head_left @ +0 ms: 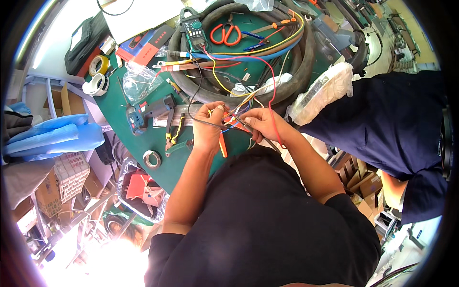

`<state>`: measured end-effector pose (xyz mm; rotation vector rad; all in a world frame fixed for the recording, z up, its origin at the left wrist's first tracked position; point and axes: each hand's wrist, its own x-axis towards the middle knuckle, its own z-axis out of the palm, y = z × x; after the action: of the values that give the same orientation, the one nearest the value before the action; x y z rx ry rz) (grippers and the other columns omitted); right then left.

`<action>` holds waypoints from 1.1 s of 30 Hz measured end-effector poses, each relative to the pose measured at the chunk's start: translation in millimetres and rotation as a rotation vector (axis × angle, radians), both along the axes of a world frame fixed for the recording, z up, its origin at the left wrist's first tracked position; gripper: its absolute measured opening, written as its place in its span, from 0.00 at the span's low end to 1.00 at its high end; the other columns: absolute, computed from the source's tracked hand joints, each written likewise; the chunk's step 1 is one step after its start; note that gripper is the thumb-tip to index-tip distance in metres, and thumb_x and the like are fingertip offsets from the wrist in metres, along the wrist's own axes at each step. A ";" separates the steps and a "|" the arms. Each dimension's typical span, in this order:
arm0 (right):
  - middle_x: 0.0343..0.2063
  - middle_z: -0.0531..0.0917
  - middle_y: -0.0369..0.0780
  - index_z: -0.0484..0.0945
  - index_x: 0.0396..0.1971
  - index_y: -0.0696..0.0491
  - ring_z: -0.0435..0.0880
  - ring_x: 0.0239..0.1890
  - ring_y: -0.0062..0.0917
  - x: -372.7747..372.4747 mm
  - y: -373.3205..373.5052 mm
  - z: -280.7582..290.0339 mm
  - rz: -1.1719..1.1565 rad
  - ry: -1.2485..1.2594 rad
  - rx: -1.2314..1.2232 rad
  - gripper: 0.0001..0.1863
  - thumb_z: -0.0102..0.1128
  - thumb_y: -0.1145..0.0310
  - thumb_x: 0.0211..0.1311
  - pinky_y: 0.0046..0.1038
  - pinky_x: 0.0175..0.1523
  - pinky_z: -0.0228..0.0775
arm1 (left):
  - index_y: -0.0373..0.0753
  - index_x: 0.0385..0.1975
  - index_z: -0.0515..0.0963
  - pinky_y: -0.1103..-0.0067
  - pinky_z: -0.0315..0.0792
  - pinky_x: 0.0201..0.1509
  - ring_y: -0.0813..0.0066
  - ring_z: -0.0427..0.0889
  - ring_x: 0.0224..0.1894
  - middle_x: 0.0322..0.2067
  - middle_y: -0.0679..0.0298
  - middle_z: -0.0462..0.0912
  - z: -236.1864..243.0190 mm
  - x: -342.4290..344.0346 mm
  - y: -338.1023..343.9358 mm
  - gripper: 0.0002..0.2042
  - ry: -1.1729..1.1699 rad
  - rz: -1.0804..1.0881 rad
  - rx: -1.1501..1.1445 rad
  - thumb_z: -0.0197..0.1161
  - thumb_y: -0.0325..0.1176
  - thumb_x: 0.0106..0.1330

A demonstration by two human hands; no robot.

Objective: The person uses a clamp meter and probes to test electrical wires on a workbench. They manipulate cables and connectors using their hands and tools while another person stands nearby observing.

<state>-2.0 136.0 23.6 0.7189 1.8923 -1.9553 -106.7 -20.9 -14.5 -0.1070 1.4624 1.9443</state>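
Observation:
My left hand (209,125) is closed in a pinch at the ends of several thin coloured wires (245,99); exactly which it grips is too small to tell. Close on its right, my right hand (264,125) closes round a dark, thin rod-like piece (271,143) that slants down toward my body. Whether this is a tool or a cable end I cannot tell. The wires come out of a thick black cable (306,62) coiled on the green table. A clamp meter (192,29) lies at the coil's far left, its black and red leads running toward my hands.
Red-handled scissors (226,36) lie inside the coil. On the left are a cordless drill (138,117), cutters (169,131), tape rolls (152,159) and a plastic bag (138,83). A lined bin (160,210) stands below the edge. At right, a person's dark-clothed arm (368,110) reaches in.

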 end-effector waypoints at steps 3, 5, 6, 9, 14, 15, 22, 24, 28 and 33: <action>0.18 0.78 0.36 0.77 0.49 0.60 0.78 0.18 0.17 1.5 0.2 0.4 0.002 0.021 -0.004 0.16 0.51 0.65 0.69 0.20 0.25 0.72 | 0.32 0.42 0.76 0.86 0.70 0.27 0.84 0.76 0.25 0.35 0.61 0.83 2.0 -1.2 -0.9 0.11 -0.004 0.000 -0.001 0.58 0.32 0.66; 0.18 0.78 0.35 0.77 0.49 0.60 0.78 0.18 0.17 3.1 -0.4 0.9 0.002 0.043 -0.014 0.16 0.51 0.66 0.69 0.20 0.24 0.72 | 0.32 0.42 0.76 0.86 0.70 0.27 0.84 0.76 0.26 0.35 0.61 0.83 5.2 -1.7 0.2 0.11 -0.001 0.007 0.011 0.58 0.33 0.66; 0.21 0.79 0.35 0.78 0.48 0.60 0.78 0.19 0.16 3.1 -0.4 0.8 0.004 0.018 -0.011 0.15 0.52 0.67 0.68 0.20 0.25 0.72 | 0.32 0.42 0.76 0.87 0.70 0.27 0.84 0.77 0.26 0.35 0.61 0.83 6.4 -1.7 0.5 0.11 0.000 0.010 0.017 0.58 0.33 0.66; 0.26 0.81 0.35 0.79 0.46 0.58 0.76 0.20 0.15 2.3 -0.5 0.7 -0.003 -0.043 0.001 0.14 0.53 0.69 0.66 0.20 0.25 0.71 | 0.32 0.42 0.77 0.87 0.70 0.28 0.84 0.77 0.26 0.35 0.62 0.83 8.1 -2.5 -0.3 0.11 0.020 -0.014 -0.003 0.58 0.33 0.66; 0.25 0.80 0.34 0.80 0.44 0.58 0.74 0.18 0.14 1.2 -4.0 4.0 -0.048 -0.075 -0.005 0.12 0.53 0.69 0.66 0.19 0.23 0.68 | 0.31 0.41 0.77 0.87 0.70 0.28 0.85 0.77 0.25 0.34 0.62 0.84 10.2 -1.5 -1.4 0.12 0.014 -0.029 -0.011 0.59 0.33 0.65; 0.25 0.80 0.34 0.80 0.44 0.58 0.74 0.17 0.14 1.0 -4.6 6.5 -0.058 -0.090 -0.010 0.12 0.54 0.68 0.66 0.19 0.22 0.68 | 0.31 0.41 0.77 0.87 0.70 0.28 0.85 0.77 0.25 0.34 0.62 0.84 9.7 -1.2 -1.2 0.12 0.013 -0.027 -0.010 0.59 0.33 0.65; 0.23 0.80 0.35 0.80 0.44 0.58 0.74 0.17 0.14 1.8 -5.0 4.1 -0.059 -0.068 -0.019 0.13 0.54 0.68 0.66 0.18 0.21 0.68 | 0.31 0.42 0.77 0.87 0.70 0.27 0.85 0.77 0.26 0.34 0.62 0.84 4.8 -0.5 -1.2 0.12 0.011 -0.015 0.015 0.59 0.33 0.65; 0.21 0.79 0.33 0.80 0.43 0.57 0.73 0.14 0.13 2.1 -5.8 3.0 -0.072 -0.063 -0.026 0.12 0.55 0.67 0.67 0.17 0.19 0.66 | 0.31 0.42 0.77 0.87 0.70 0.27 0.85 0.77 0.26 0.34 0.62 0.84 4.3 -0.7 -1.5 0.12 0.009 -0.019 0.023 0.59 0.33 0.66; 0.21 0.78 0.32 0.81 0.43 0.57 0.73 0.14 0.12 3.8 -4.7 -2.9 -0.088 -0.059 -0.040 0.11 0.56 0.67 0.67 0.16 0.18 0.65 | 0.30 0.43 0.77 0.87 0.70 0.27 0.85 0.76 0.26 0.34 0.61 0.84 9.6 -1.5 -1.9 0.13 0.018 -0.044 0.003 0.60 0.33 0.66; 0.24 0.80 0.33 0.81 0.42 0.59 0.72 0.17 0.12 3.1 -6.8 8.6 -0.090 -0.072 -0.067 0.12 0.55 0.69 0.66 0.17 0.21 0.66 | 0.30 0.44 0.77 0.87 0.70 0.26 0.84 0.77 0.27 0.35 0.60 0.85 11.6 -2.5 -2.9 0.13 0.037 -0.069 -0.015 0.60 0.34 0.66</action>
<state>1.1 129.2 32.2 0.8559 1.7725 -2.0082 -109.2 -23.8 -2.9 -0.0269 1.4853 1.8897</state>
